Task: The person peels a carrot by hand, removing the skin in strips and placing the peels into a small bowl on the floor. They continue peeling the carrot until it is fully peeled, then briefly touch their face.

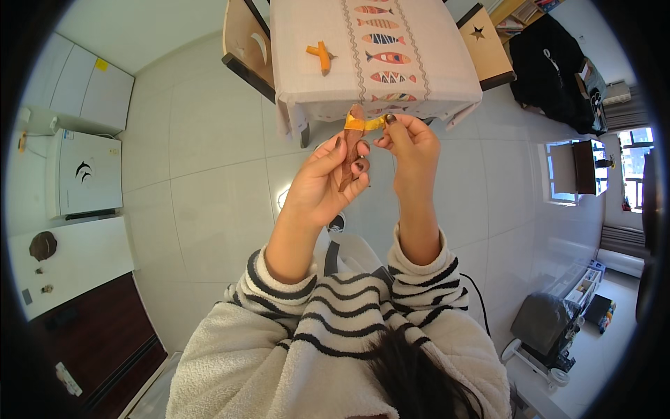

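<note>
My left hand grips the lower part of a brown, stick-shaped piece, held nearly upright in front of the table. A shiny yellow strip goes around the piece near its upper end. From there its free end runs sideways to my right hand, pinched between thumb and forefinger. The picture does not settle what the brown piece is made of. Beyond my hands, two orange stick-shaped things lie crossed on the tablecloth.
Fish motifs run down the middle of the cloth. Wooden chairs flank the table, one on the left and one on the right. A small white fridge stands at the far left. A dark cable trails on the tiled floor.
</note>
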A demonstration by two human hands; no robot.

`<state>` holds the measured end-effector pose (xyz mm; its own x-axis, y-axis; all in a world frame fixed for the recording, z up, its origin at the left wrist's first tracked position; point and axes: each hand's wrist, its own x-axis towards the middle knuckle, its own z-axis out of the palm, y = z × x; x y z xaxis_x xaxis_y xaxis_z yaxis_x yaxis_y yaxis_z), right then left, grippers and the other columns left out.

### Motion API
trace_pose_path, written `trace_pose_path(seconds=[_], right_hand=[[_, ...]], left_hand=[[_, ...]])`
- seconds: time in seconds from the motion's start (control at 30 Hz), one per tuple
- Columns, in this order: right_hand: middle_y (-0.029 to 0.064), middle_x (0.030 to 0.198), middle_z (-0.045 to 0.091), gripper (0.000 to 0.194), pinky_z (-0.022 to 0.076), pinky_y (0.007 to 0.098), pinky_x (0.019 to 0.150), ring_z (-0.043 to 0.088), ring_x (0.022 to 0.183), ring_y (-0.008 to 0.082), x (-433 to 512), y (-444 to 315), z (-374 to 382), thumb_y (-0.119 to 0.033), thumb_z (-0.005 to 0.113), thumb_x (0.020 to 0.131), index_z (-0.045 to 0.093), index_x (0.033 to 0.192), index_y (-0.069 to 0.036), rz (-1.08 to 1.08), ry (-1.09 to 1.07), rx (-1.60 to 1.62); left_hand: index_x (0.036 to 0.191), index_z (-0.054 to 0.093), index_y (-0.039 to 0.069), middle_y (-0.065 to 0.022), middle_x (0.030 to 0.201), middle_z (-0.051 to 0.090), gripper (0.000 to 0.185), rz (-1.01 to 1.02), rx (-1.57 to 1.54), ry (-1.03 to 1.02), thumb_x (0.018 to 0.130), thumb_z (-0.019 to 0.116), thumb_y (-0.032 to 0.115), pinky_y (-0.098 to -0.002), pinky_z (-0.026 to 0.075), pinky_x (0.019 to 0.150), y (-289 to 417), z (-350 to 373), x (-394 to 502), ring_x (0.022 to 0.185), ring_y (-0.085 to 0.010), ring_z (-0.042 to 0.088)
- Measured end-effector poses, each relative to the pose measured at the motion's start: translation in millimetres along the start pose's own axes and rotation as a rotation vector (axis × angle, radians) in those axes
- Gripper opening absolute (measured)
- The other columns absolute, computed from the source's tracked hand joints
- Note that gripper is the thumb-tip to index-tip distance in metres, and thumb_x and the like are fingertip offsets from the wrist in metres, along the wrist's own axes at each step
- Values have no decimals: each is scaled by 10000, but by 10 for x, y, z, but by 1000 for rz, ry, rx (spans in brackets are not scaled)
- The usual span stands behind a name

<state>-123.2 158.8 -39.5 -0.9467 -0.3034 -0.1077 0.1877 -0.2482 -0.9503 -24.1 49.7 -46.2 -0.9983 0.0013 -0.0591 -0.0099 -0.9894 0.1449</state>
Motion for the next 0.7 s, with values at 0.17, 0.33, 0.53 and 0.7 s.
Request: trace_pose_path(seconds=[0.17,0.33,0.53,0.7], right_hand=[[47,732,583,121,511,249,597,560,587,101,81,2,-99,-77,591,839,603,882,35,2,67,-27],[58,770,612,113,488,215,576,568,605,76,17,-85,-63,-62,636,812,630,857,42,-232,111,-542],[47,797,620,91,480,190,571,591,660,74,-199,-162,189,15,622,814,631,883,72,-315,-16,-375],[63,858,610,89,509,198,638,603,702,95,-221,-199,187,51,591,823,622,896,93,-306,-103,-328]], left_hand=[[1170,478,47,-69,981,604,260,-129,-182,-126,944,481,176,-243,530,692,68,-54,-47,741,-90,537],[1124,494,39,-86,984,615,213,40,227,79,936,491,139,-215,467,636,84,-13,-86,686,-81,511],[1087,494,16,-91,933,646,195,475,897,380,910,540,86,-177,453,619,-87,190,-59,677,-46,539],[1054,510,-3,-75,930,638,179,585,1069,417,882,553,18,-174,445,644,-151,264,-73,739,-51,557]])
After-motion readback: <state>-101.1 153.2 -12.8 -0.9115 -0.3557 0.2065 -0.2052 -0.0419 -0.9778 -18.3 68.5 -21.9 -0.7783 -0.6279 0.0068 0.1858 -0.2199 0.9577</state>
